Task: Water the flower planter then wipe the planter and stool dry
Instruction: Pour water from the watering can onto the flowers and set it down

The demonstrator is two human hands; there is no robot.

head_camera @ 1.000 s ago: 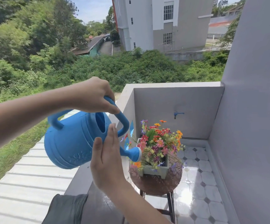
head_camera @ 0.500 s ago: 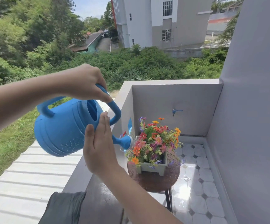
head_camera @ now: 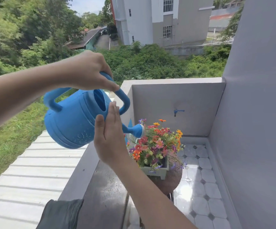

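Observation:
My left hand grips the top handle of a blue watering can, which is tilted with its spout rose just above the flowers. My right hand lies flat and open against the can's near side, fingers up. The flowers stand in a pale green planter on a round brown stool. Most of the stool's legs are hidden.
A grey cloth lies on the low ledge wall at bottom left. A blue tap sticks out of the back wall. White octagonal floor tiles look wet. A tall grey wall closes the right side.
The can has stayed tilted over the flowers while my view shifted slightly. The spout has risen a little, now near the top of the blooms. Both hands keep their places.

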